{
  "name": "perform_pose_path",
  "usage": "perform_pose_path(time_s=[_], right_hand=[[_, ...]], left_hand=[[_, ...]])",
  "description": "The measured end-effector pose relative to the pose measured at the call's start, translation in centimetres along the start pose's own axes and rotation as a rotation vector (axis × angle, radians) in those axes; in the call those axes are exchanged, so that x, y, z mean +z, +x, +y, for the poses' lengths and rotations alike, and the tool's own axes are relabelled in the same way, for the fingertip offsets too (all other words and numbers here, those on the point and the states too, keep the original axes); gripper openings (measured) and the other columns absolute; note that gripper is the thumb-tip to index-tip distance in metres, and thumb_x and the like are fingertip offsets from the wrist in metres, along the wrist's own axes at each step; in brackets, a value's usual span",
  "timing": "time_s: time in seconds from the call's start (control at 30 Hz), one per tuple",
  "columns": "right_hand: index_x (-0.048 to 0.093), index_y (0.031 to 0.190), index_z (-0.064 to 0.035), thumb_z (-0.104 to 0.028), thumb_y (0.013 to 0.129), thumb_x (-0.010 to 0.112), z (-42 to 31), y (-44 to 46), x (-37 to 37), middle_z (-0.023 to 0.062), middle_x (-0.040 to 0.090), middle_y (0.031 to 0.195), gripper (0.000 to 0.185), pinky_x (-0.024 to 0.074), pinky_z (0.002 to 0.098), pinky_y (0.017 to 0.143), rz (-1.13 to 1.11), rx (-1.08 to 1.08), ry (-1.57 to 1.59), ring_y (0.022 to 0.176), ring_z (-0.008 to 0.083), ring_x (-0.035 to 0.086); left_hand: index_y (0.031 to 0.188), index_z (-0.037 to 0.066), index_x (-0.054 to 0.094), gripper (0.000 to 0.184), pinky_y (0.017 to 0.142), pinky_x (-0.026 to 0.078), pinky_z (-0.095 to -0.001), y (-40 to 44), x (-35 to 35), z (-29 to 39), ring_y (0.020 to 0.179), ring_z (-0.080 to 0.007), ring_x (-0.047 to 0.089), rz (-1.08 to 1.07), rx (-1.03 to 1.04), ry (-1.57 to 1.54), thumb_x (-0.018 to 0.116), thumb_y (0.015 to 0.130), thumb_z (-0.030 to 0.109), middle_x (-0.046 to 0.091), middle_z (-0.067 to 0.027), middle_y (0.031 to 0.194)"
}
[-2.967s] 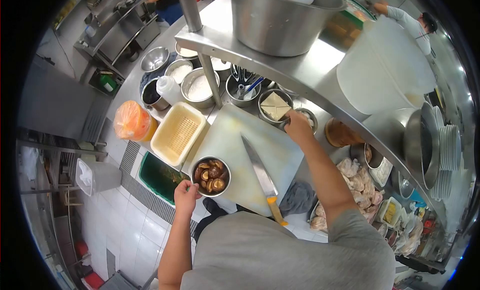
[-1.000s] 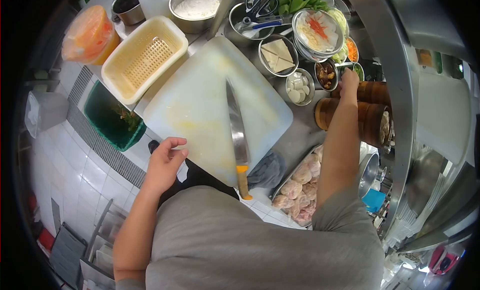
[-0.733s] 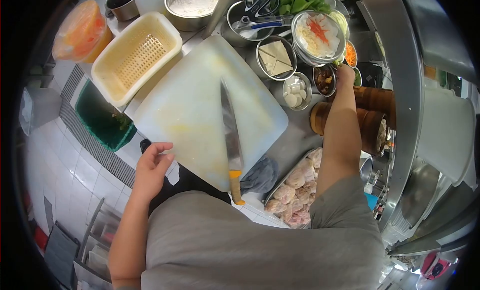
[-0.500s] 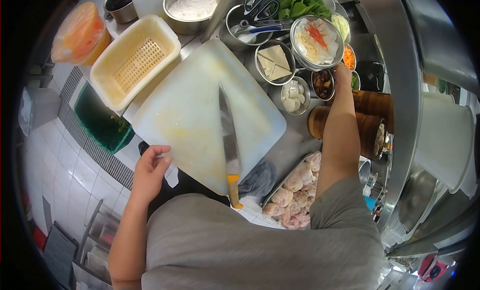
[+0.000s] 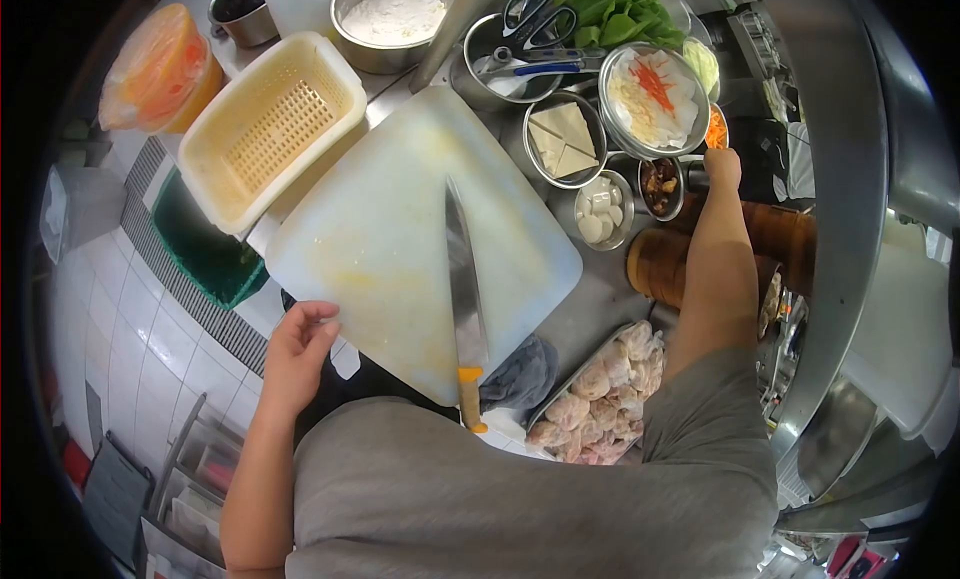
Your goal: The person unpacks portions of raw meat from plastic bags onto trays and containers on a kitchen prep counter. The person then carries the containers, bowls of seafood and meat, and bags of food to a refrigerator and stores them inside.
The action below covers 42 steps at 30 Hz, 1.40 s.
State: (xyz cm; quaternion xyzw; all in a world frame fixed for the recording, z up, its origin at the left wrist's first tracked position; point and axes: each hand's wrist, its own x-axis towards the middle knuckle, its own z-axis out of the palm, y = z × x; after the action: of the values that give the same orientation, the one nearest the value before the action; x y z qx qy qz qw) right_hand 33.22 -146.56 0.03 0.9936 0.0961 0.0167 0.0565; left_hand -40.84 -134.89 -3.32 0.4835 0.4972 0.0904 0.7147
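My left hand hovers by the lower left edge of the white cutting board, fingers slightly curled, holding nothing. A knife with a yellow handle lies on the board. My right hand reaches to the back right, at the near side of a bowl of orange shreds; its fingertips are hidden. Left of it are a bowl of mushrooms and a bowl of white slices with red strips. Pale square slices and round white pieces sit in two more bowls.
A cream basket stands left of the board, with an orange tub beyond it. Raw meat fills a tray at the near right. Bamboo steamers and a metal shelf edge lie to the right. A green bin is below.
The bowl of mushrooms has left my left hand and stands at the back right. My right hand has moved from the pale slices to beside the orange shreds. The view has shifted too.
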Motion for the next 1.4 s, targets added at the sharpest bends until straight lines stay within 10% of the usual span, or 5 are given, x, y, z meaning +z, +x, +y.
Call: perform_pose_path(time_s=[1.4], right_hand=[[0.073, 0.108, -0.0029, -0.021, 0.083, 0.060, -2.4, 2.7, -5.9, 0.0224, 0.070, 0.110, 0.034, 0.0528, 0.0440, 0.091, -0.025, -0.177, -0.182, 0.106, 0.0367, 0.067]], left_hand=[[0.114, -0.002, 0.059, 0.023, 0.078, 0.051, -0.0268, 2.6, -0.5, -1.0, 0.082, -0.0124, 0.061, -0.011, -0.022, -0.093, 0.063, 0.095, 0.009, 0.063, -0.0048, 0.095]])
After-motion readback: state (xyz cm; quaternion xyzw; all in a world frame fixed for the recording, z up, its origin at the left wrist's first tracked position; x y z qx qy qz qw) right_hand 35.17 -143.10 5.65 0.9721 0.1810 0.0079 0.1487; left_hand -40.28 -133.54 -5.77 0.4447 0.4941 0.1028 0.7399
